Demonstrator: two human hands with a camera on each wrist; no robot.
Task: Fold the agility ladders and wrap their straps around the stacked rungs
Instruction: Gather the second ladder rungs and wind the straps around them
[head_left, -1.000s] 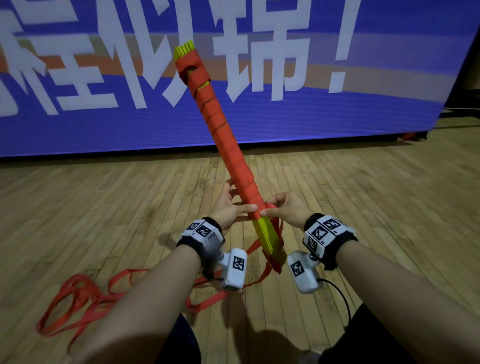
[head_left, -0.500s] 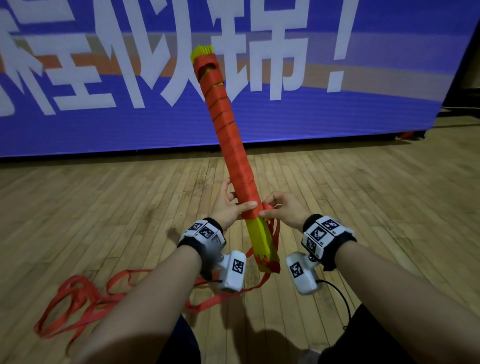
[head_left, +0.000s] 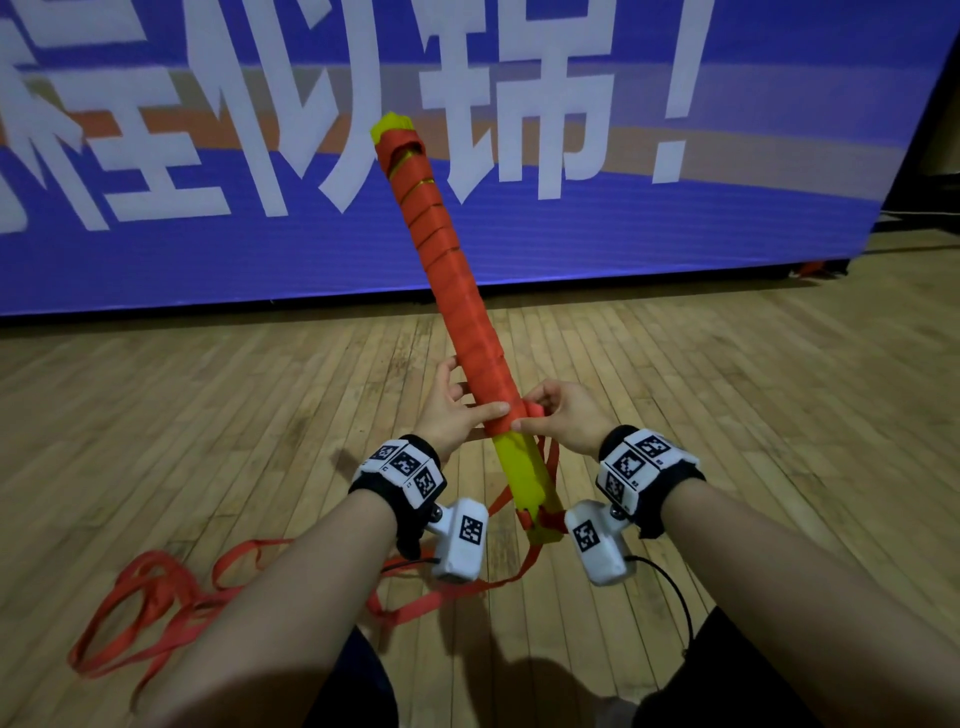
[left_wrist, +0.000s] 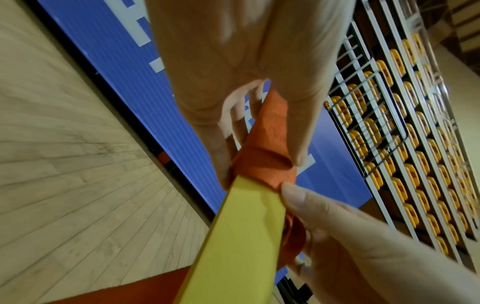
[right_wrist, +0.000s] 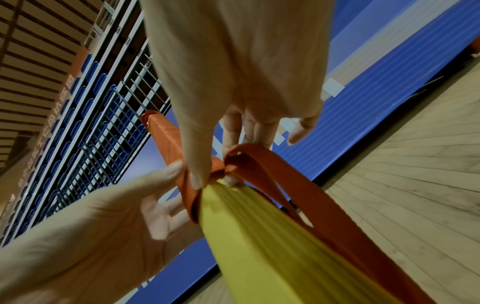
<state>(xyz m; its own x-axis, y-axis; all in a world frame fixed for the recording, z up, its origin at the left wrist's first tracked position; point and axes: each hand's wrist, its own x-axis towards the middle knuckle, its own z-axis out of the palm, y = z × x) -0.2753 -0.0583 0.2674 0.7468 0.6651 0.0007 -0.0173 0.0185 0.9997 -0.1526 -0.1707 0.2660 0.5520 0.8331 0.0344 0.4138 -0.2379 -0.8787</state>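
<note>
Rungs (head_left: 524, 478), one yellow stacked bundle, held tilted up over the gym floor (head_left: 208, 415), approx three-quarters wrapped in red strap (head_left: 457, 291). My left hand (head_left: 452, 410) grips the bundle at the last turn, thumb across it; right hand (head_left: 558, 415) pinches the strap loop there. Risk, imo: pinch slips w/ slack, turns unwind. Loose strap tail (head_left: 156, 597) on floor could snag. One ladder, two hands.

A floor (head_left: 727, 395) of pale wooden boards runs back to a blue banner (head_left: 519, 249) standing on its far edge. Loose loops of orange strap (head_left: 150, 597) lie tangled on the boards at the near left.
</note>
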